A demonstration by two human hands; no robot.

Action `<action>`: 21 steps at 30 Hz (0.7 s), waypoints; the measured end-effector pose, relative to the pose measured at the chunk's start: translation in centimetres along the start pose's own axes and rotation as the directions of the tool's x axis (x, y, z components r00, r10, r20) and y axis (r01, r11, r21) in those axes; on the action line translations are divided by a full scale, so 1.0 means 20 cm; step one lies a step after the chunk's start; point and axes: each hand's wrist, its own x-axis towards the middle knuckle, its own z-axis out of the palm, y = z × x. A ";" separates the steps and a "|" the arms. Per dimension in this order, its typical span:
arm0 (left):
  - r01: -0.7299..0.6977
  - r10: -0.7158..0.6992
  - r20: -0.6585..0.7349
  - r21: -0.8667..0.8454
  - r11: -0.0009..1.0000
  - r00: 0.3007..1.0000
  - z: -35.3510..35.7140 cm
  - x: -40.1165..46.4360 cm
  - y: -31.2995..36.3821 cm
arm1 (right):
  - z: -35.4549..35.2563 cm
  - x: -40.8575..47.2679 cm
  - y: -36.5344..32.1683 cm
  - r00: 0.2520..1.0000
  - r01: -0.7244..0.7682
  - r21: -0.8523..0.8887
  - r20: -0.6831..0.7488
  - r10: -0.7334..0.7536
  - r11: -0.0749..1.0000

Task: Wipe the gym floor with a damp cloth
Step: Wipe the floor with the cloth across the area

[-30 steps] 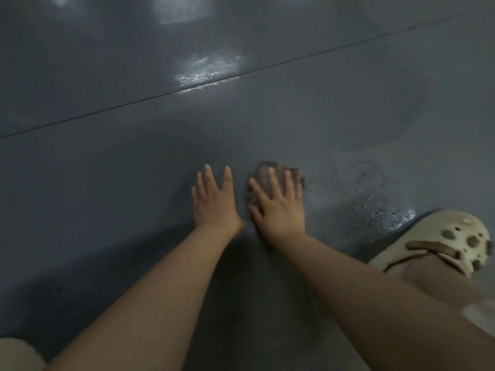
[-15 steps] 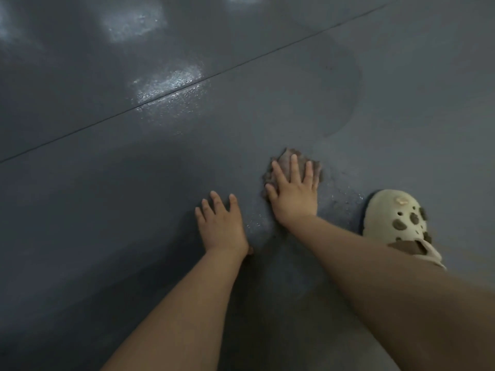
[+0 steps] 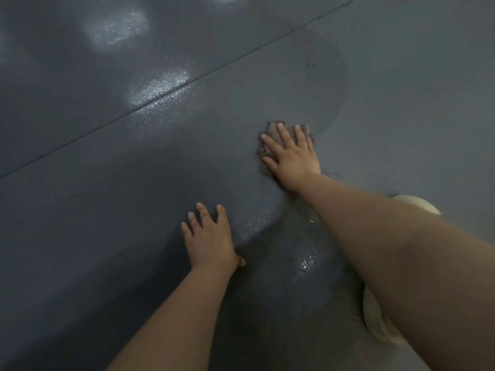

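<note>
- Nearest, a pale shoe (image 3: 375, 325) shows partly behind the right forearm, its far tip beyond the arm.
- The left hand (image 3: 210, 238) lies flat on the dark grey floor (image 3: 107, 210), fingers spread and straight, holding nothing; bare floor lies wide to its left.
- Wet glints sit between the two arms.
- Farther, the right hand (image 3: 292, 156) presses a crumpled brownish cloth (image 3: 272, 129) to the floor, fingers straight and splayed.
- Beyond, a curved damp edge, then a straight seam (image 3: 171, 93) crossing diagonally, with shiny reflections.
</note>
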 end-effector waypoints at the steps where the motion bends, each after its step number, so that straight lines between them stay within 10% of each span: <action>1: 0.001 -0.001 0.002 -0.006 1.000 1.000 0.00 0.00 0.00 | 0.00 0.02 0.04 0.998 -0.067 0.033 -0.012 0.068 0.997; 10: -0.009 0.011 0.015 -0.111 0.994 1.000 0.01 0.00 0.00 | 0.09 -0.35 -0.05 0.870 -0.481 0.222 0.005 0.492 0.848; 21: 0.001 -0.001 -0.001 -0.116 0.993 1.000 0.02 0.01 0.00 | 0.04 -0.12 -0.05 0.998 -0.065 0.059 0.023 0.064 0.996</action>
